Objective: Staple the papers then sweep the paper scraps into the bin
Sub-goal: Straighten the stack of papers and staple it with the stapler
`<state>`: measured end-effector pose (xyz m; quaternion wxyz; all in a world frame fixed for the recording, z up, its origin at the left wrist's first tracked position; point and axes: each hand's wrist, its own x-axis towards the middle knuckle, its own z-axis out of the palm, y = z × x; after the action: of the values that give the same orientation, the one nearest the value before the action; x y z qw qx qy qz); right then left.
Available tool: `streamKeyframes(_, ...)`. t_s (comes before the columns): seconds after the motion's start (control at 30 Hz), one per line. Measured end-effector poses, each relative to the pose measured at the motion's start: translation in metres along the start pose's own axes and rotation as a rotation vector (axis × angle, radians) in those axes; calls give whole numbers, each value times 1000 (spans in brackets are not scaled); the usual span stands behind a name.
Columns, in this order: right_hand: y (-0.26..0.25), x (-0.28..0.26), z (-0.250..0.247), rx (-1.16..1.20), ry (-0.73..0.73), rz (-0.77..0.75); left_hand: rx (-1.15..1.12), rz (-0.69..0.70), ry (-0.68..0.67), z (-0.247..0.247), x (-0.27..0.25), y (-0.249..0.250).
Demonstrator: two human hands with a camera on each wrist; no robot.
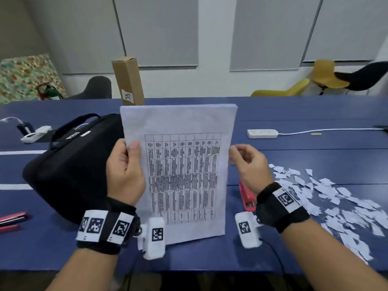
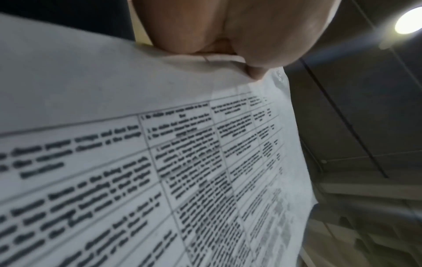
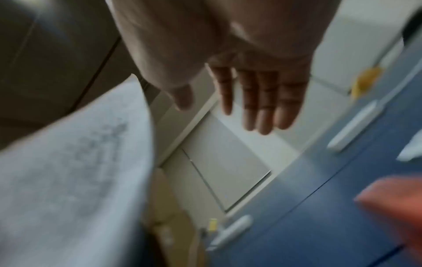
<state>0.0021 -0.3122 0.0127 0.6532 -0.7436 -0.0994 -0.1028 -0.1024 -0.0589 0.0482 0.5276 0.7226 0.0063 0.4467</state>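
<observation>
A stack of white papers (image 1: 184,164) with a printed table stands upright on its bottom edge on the blue table (image 1: 199,257). My left hand (image 1: 126,169) grips its left edge, thumb on the front; the left wrist view shows the thumb (image 2: 228,36) pressed on the sheets (image 2: 160,162). My right hand (image 1: 247,162) hovers just off the right edge, fingers (image 3: 262,101) relaxed and holding nothing, apart from the papers (image 3: 68,180). A red stapler (image 1: 247,196) lies on the table under my right wrist, blurred in the right wrist view (image 3: 392,198). White paper scraps (image 1: 336,202) are scattered to the right.
A black bag (image 1: 69,164) sits left of the papers. A tall cardboard box (image 1: 129,80) stands behind them. A white power strip (image 1: 262,133) with its cord lies at the back right. Red items (image 1: 12,219) lie at the left edge. Chairs stand beyond the table.
</observation>
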Motion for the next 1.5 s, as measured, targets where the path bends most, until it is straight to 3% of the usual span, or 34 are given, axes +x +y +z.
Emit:
streamKeyframes(0.07,18,14,-14,-480,89,131,25,4,8,-3,5,0)
streamKeyframes(0.13,39,17,-19,-849,-59,288,24,-7,22,-4,7,-1)
streamKeyframes(0.23,66,9,-15,-1172,-368,352,14,-24,28,-2,6,-1)
streamKeyframes(0.3,70,8,-13,-1233,-397,331,8,-31,20,0,3,-1)
streamKeyframes(0.43,60,8,-18,-1070,-301,416,3,-35,-3,0,-1,3)
streamKeyframes(0.57,39,5,-34,-626,-93,385,24,-3,3,2,-3,9)
streamKeyframes(0.7,-19,-7,-41,47,152,165,44,56,-40,8,-13,14)
streamKeyframes(0.8,-63,-13,-36,289,253,-61,91,119,-71,17,-23,18)
streamKeyframes(0.93,-90,-22,-24,370,271,-256,182,203,-154,32,-40,22)
streamKeyframes(1.03,-91,-30,-15,408,205,-276,235,255,-217,41,-51,25)
streamKeyframes(1.2,-94,-46,7,441,27,-355,263,250,-246,46,-59,26)
streamKeyframes(1.4,-103,-39,8,534,66,-467,253,216,-249,44,-62,26)
streamKeyframes(1.5,-102,-40,10,484,9,-492,227,197,-245,45,-62,30)
